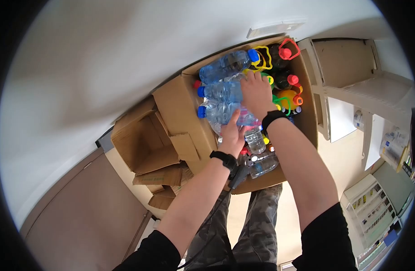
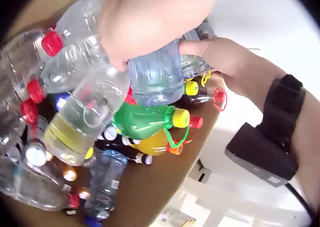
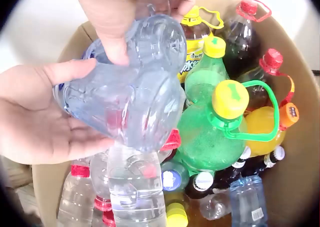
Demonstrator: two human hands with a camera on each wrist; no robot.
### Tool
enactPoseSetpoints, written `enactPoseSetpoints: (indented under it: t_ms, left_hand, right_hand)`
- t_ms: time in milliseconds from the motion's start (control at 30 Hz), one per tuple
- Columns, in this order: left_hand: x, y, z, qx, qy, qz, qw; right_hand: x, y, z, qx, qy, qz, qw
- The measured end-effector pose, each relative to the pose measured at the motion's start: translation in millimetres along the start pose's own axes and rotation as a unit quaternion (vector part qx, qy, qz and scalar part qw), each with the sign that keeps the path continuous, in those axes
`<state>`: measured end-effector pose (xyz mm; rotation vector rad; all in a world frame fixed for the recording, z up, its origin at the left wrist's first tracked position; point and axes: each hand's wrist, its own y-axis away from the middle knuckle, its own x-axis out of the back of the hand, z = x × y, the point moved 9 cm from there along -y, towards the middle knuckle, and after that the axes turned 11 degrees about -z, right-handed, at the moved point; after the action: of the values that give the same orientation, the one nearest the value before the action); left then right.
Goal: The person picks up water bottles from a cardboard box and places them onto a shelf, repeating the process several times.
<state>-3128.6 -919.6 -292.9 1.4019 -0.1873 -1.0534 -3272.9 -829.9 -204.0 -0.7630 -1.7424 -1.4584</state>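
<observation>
Left hand (image 3: 32, 109) grips one blue bottle (image 3: 127, 104), thumb above and fingers beneath, probably to steady it; just beyond, the right hand (image 1: 258, 94) clasps a second blue bottle (image 1: 223, 91) alongside. Right of both, a green bottle (image 3: 207, 139) sits in the cardboard box (image 3: 302, 147).

White wall (image 1: 103, 54) as backdrop, pale plate (image 1: 277, 30) mounted on it; off to left from where I stand, open-mouthed carton (image 1: 137, 137) tipped on side, cardboard flaps (image 1: 160, 177) beneath; brown door-like panel (image 1: 90, 212) beyond; at right, pale cabinet (image 1: 325, 91) with open compartment; white shelving (image 1: 352, 198) farther off; cream floor (image 1: 288, 219) below.
</observation>
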Motion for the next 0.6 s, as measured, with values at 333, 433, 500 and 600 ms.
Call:
enactPoseSetpoints:
  t_ms: [333,433,500,600]
  left_hand:
    - [21.4,130.6,40.5,-0.073,-0.341,-0.109,0.931]
    - [-15.6,212.4,58.1,-0.065,-0.392,-0.234,0.887]
    - [-21.1,255.5,56.9,-0.057,-0.46,-0.269,0.844]
    - [-79.9,342.1,48.3,-0.157,-0.718,-0.308,0.604]
  right_hand:
    - [-74.0,234.4,4.2,-0.189,-0.507,-0.015,0.841]
    - [-59.3,339.7,-36.7,-0.162,-0.601,0.13,0.772]
    - [-45.6,380.1,-62.4,-0.154,-0.645,0.213,0.717]
    - [-44.1,422.1,-78.9,-0.125,-0.677,0.251,0.681]
